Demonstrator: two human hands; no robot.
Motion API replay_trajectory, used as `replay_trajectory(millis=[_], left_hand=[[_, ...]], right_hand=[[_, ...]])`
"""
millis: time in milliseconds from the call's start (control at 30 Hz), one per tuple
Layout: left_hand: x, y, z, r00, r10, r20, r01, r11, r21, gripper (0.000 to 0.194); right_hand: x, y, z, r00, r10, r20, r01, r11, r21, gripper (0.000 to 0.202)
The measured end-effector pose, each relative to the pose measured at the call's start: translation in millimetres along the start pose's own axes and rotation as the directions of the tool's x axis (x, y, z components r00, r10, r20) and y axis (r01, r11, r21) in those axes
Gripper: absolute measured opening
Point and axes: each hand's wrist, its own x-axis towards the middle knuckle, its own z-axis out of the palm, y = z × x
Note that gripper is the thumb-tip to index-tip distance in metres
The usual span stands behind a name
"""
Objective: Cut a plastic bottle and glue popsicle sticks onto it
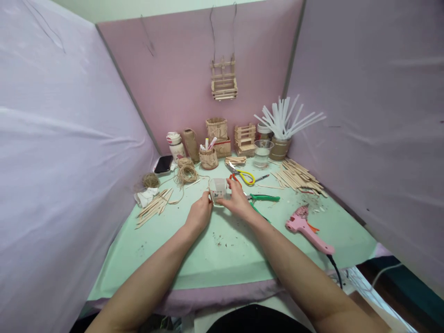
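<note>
Between my two hands is a small translucent plastic cup (218, 188) with dark print on its side, tilted on the table. My right hand (238, 200) grips its right side, thumb in front and fingers near the rim. My left hand (200, 212) is closed at the cup's left edge, where a thin brownish strip shows; its fingertips are partly hidden. A strand of twine runs from a loose coil (188, 174) toward the cup. Just right of my right hand lie green-handled pliers (263, 198), and yellow-handled scissors (247, 176) rest behind it.
A pink glue gun (310, 233) with a black cord lies at right. Wooden sticks are heaped at right (299, 176) and left (154, 208). A cup of water (262, 153), stick-covered holders (209, 158), a bottle (176, 147) and a phone (163, 164) stand along the back.
</note>
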Motion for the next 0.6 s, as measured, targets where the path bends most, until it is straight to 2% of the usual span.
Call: replay_trajectory(millis=[100,200,300,433,600], left_hand=[[0.1,-0.3,0.1,1.000,-0.009,0.006,0.009,1.000,0.010,0.024],[0.0,-0.8,0.7,1.000,-0.007,0.004,0.007,1.000,0.023,0.023],[-0.5,-1.3,1.2,1.000,0.004,0.000,-0.004,0.999,0.035,0.022],[-1.1,-1.3,1.0,1.000,0.019,-0.002,-0.019,0.999,0.042,0.020],[-0.8,0.2,1.0,1.000,0.019,0.001,-0.019,0.999,0.033,0.018]], right_hand=[[-1.7,-10.1,-3.5,0.992,-0.084,-0.097,0.079,0.995,-0.056,0.076],[-3.9,-29.3,-9.5,0.975,-0.169,-0.142,0.154,0.981,-0.116,0.055],[-1.9,-48.5,-14.6,0.974,-0.222,-0.049,0.209,0.959,-0.189,0.037],[10.2,-60.8,-15.3,0.962,-0.249,0.112,0.269,0.935,-0.229,0.035],[24.3,-61.7,-10.1,0.950,-0.269,0.161,0.302,0.924,-0.235,0.029]])
